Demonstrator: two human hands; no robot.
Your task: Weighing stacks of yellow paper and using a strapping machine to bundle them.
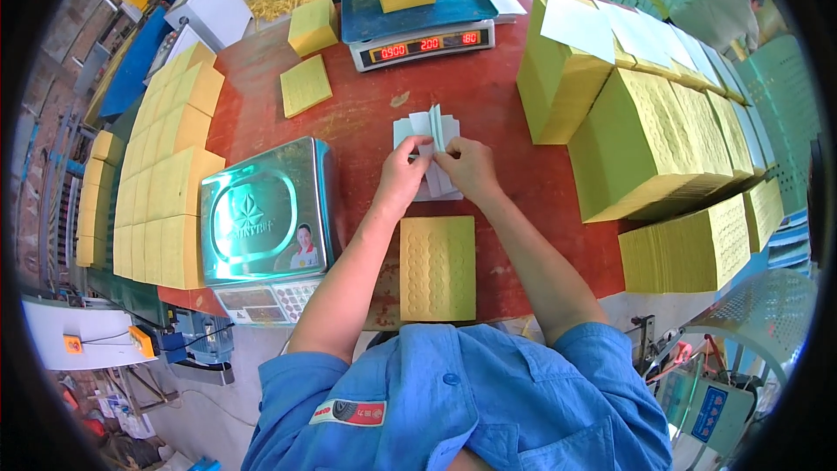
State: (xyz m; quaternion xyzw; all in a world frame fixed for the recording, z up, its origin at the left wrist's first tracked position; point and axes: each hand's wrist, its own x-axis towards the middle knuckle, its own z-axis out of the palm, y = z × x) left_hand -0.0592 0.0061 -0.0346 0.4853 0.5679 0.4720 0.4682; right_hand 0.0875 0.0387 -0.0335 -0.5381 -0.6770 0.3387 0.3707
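At the middle of the red table [366, 122], between our two hands, sits a small bundle of white paper slips [429, 135]. Several slips fan upward, on edge; others lie flat beneath. We judge them very light, thin and limp: they bend under their own weight and likely slide against one another, so the fan can slip apart if pinched loosely. Creasing or tearing is the main risk, not dropping. Best hold, in our judgement: pinch near the lower edge, where the sheets overlap, thumb on one face and fingertips on the other.

Left hand [403, 176]: fingers curled, thumb and forefinger pinching the left edge of the slips. Right hand [469, 167]: fingers closed on the right side of the same bundle, knuckles up. Both grips are on the paper; how hard they press, we cannot tell.

Just below the hands, nearer our body, lies a yellow embossed paper pad [438, 267], flat and apart from the slips. To our left stands a silver weighing scale [264, 211]; beyond it, rows of yellow stacks [166, 183]. Ahead sits a second scale with a blue tray [417, 22], carrying a yellow pile. Two loose yellow pads [306, 85] lie left of it. Tall yellow stacks [654, 139] fill the right side, some capped with white sheets.
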